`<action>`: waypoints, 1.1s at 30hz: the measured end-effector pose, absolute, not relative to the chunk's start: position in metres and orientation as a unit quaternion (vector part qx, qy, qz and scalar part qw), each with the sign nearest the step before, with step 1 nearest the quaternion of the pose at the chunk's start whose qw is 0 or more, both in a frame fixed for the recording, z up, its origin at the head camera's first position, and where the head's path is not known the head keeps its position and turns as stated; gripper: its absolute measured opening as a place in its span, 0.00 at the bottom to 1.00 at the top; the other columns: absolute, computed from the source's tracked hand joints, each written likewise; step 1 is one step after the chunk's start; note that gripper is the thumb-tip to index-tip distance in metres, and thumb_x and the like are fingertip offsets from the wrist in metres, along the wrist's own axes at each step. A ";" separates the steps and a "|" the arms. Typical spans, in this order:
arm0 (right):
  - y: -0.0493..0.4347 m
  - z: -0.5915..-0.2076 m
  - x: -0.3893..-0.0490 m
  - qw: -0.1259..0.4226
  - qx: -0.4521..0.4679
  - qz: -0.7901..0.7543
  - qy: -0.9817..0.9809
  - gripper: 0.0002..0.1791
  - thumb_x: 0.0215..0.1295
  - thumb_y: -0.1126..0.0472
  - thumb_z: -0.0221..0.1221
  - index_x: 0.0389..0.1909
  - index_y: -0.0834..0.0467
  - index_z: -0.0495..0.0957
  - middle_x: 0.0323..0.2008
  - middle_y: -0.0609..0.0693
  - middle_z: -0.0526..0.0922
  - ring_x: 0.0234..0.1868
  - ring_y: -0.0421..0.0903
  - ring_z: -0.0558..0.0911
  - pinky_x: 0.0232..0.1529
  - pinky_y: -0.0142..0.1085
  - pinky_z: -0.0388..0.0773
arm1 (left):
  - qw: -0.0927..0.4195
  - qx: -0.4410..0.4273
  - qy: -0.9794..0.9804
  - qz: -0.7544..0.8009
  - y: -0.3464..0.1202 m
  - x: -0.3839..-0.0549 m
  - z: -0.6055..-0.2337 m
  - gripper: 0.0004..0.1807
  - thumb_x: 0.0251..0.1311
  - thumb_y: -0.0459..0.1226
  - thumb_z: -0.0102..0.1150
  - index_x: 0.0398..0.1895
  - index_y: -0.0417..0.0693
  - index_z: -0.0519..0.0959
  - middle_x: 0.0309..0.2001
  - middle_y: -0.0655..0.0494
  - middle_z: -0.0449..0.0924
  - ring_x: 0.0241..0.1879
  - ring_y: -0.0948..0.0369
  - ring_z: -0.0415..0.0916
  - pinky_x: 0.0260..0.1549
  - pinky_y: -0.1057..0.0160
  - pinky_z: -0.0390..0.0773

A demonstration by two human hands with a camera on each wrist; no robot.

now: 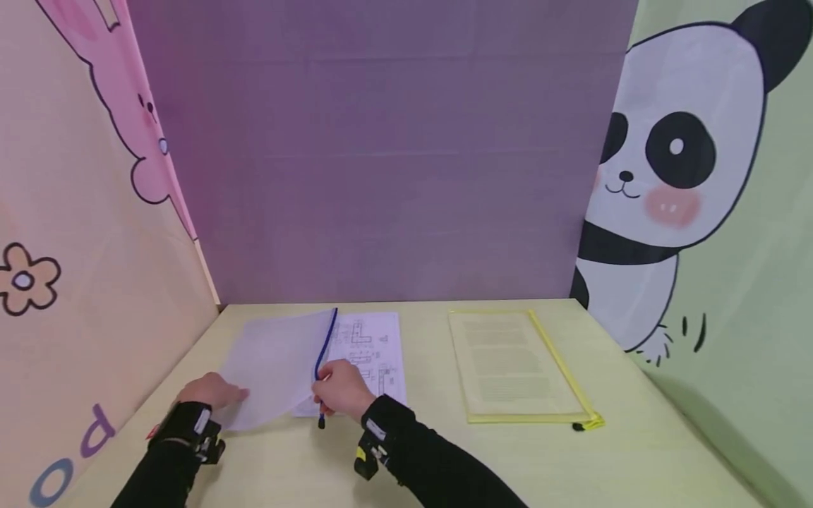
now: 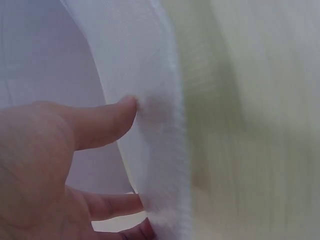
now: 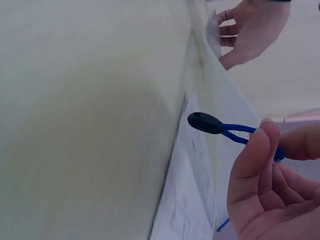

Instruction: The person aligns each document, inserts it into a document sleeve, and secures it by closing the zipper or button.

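Observation:
A translucent white zip file bag [image 1: 273,360] with a blue zip edge [image 1: 326,342] is raised at a slant over the left part of the table. My left hand [image 1: 212,391] pinches its near left side, thumb on one face and fingers on the other, as the left wrist view shows. At the near end of the blue edge, my right hand [image 1: 345,386] pinches the zip; a blue cord with a black pull tip [image 3: 205,123] sticks out past the fingertips. Printed paper [image 1: 381,339] with line drawings lies partly under the bag; I cannot tell whether any is inside.
To the right on the pale table [image 1: 425,466] lies a yellow-edged zip file bag [image 1: 508,367] with printed sheets in it and a black-tipped pull at its near right corner. A purple panel [image 1: 394,155] stands behind the table, with decorated walls on both sides.

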State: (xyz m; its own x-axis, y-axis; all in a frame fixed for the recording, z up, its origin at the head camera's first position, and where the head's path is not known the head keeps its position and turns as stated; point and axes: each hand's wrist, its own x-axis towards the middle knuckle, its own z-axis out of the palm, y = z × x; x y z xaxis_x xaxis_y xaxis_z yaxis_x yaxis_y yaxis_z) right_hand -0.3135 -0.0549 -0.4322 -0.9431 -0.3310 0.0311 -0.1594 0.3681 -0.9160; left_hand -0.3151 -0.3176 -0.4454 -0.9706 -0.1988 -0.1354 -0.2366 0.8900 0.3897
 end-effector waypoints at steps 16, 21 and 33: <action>0.052 -0.423 -0.337 0.067 -0.127 -0.462 0.875 0.03 0.61 0.67 0.60 0.28 0.61 0.79 0.16 0.49 0.78 0.11 0.38 0.65 0.13 0.28 0.62 | 0.017 -0.044 0.964 0.263 -0.233 -0.333 -0.431 0.38 0.61 0.43 0.67 0.58 0.17 0.65 0.54 0.21 0.72 0.52 0.33 0.75 0.51 0.38 0.76; 0.079 -0.423 -0.337 0.055 -0.127 -0.411 0.901 0.16 0.58 0.66 0.60 0.14 0.53 0.67 0.13 0.43 0.70 0.11 0.36 0.59 0.12 0.29 0.55 | 0.020 -0.026 0.962 0.271 -0.203 -0.337 -0.435 0.38 0.60 0.37 0.69 0.64 0.18 0.64 0.62 0.21 0.68 0.59 0.34 0.71 0.59 0.38 0.72; 0.130 -0.418 -0.323 0.103 -0.202 -0.270 0.936 0.23 0.58 0.63 0.68 0.11 0.52 0.67 0.12 0.39 0.58 0.15 0.38 0.60 0.18 0.30 0.57 | 0.031 0.009 0.969 0.246 -0.167 -0.340 -0.453 0.44 0.60 0.50 0.70 0.66 0.22 0.67 0.62 0.22 0.66 0.55 0.38 0.72 0.58 0.37 0.72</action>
